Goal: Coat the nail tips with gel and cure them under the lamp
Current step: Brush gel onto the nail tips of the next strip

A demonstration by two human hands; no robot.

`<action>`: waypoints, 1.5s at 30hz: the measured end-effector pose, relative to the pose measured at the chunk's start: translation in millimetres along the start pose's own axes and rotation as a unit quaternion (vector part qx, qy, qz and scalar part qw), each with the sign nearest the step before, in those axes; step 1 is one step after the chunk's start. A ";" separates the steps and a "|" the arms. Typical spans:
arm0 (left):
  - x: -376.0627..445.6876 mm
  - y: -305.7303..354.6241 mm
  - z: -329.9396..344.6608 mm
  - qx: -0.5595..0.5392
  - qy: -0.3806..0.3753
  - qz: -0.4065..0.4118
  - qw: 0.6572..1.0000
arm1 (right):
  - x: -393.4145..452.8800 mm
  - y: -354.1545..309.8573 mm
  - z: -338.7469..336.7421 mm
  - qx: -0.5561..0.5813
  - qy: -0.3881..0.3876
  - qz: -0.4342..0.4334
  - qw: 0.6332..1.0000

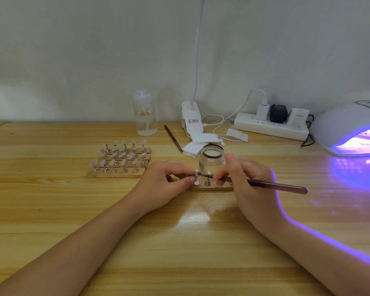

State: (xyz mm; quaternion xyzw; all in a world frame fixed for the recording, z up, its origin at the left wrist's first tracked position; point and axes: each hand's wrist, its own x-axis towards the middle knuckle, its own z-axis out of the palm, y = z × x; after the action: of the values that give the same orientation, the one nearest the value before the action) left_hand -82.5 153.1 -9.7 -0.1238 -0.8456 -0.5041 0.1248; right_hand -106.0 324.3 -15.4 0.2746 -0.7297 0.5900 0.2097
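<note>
Nail tips are the work here, and one nail tip (196, 173) sits at the centre of the bench (51, 210), pinched on its small stand between thumb and finger of the left hand (165, 184). The right hand (247, 182) grips a brush (271, 185) like a pen, with the bristle end laid on that tip, so both hands are closed on something and nearly meet over a short wooden strip (212, 187). One metal stand on the strip shows bare, beside a small white disc; the right hand hides the strip's other end.

My reading is that the coating is in hand and the job is somewhere in the middle. To the left, well apart from the hands, three wooden strips of mounted tips (121, 159) stand in rows; whether they are already coated or cured cannot be told at this size. At the right edge the curing lamp (346, 129) glows violet, but what lies inside is too washed out to make out. The tip now under the brush is not yet cured.

Just behind the strip stands an open glass jar (212, 160); it looks clear, and its contents cannot be made out. Farther back a clear pump bottle (145, 116) is partly filled with a colourless liquid.
</note>
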 end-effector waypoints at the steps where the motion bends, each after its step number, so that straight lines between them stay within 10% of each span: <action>1: -0.1 0.1 -0.1 0.000 0.000 -0.001 1.000 | -0.5 -0.4 -0.5 0.002 0.000 -0.002 1.000; 45: -0.6 1.0 -0.3 0.005 0.015 -0.052 0.999 | 1.3 2.9 4.6 -0.085 -0.003 -0.067 0.994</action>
State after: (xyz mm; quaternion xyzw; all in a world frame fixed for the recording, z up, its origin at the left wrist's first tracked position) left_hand -81.6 153.2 -9.0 -0.0715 -0.8513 -0.5076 0.1119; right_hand -108.8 320.1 -17.7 0.3056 -0.7577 0.5099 0.2691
